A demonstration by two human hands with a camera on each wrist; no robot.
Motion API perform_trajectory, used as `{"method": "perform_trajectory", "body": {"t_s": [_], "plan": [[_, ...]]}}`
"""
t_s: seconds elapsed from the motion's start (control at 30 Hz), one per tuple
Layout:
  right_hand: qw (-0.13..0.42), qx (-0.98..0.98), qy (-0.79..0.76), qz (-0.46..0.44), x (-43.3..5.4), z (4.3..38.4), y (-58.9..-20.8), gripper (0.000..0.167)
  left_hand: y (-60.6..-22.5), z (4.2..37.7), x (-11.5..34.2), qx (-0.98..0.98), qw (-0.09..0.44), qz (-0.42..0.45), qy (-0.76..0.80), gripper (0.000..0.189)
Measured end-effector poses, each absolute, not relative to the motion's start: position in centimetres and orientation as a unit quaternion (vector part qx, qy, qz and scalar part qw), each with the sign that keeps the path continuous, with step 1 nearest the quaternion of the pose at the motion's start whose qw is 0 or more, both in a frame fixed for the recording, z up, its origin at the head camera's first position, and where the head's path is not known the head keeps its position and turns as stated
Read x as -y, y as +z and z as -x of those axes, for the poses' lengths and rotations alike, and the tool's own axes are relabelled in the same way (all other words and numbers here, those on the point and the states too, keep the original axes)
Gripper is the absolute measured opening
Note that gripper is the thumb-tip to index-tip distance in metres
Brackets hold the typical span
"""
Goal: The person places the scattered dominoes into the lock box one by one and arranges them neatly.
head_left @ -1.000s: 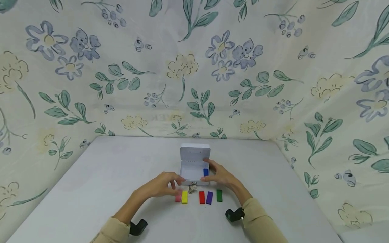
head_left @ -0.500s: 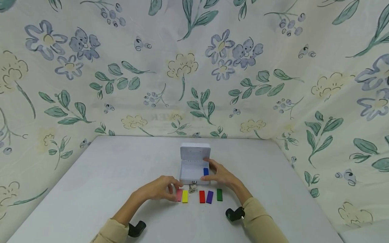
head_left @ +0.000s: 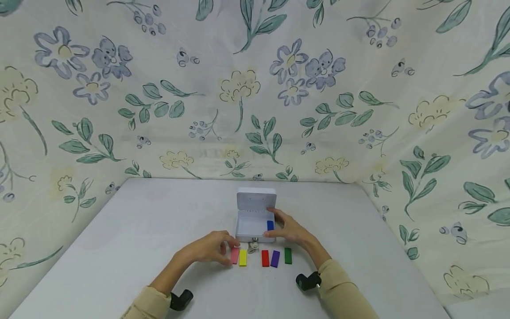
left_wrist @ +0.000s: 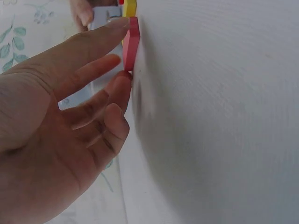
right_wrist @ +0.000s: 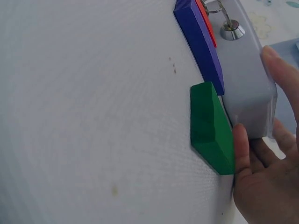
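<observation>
A small white cash box point(head_left: 247, 223) stands with its lid point(head_left: 256, 201) raised. Inside its right side lies a blue block point(head_left: 270, 225). My right hand point(head_left: 291, 229) grips the box's right side, thumb at the front rim and fingers along the side wall. At the left, my left hand point(head_left: 211, 247) pinches the ends of a pink block point(head_left: 235, 255) lying on the table, thumb at the near end point(left_wrist: 133, 35). Next to it lies a yellow block point(head_left: 243, 258). Red point(head_left: 265, 258), purple point(head_left: 275, 259) and green blocks point(head_left: 288, 255) lie farther right.
Keys point(head_left: 253, 246) hang from the lock point(right_wrist: 232, 30) on the box's front, between the yellow and red blocks. The white table point(head_left: 179, 199) ends at a flowered cloth point(head_left: 255, 110) behind and at both sides. Black wrist cameras point(head_left: 308, 282) jut from the sleeves.
My left thumb has come down to the pink block's near end, and that block has shifted slightly. The right hand stays on the box.
</observation>
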State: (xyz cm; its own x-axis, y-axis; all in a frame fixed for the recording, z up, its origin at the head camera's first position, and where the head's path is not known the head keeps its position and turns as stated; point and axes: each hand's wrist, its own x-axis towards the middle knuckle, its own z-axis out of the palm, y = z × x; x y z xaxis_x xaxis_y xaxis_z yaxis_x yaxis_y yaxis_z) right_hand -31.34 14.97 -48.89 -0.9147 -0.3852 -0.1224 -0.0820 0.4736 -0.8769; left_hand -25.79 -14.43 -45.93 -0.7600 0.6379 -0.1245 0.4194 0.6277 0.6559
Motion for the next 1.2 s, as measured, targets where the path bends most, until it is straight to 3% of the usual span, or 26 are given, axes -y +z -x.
{"method": "perform_trajectory", "body": {"t_s": [1.2], "plan": [[0.151, -0.844, -0.498, 0.132, -14.8, 31.4, -49.0, 0.093, -47.3, 25.8, 14.5, -0.88, 0.127, -0.321, 0.327, 0.039]]}}
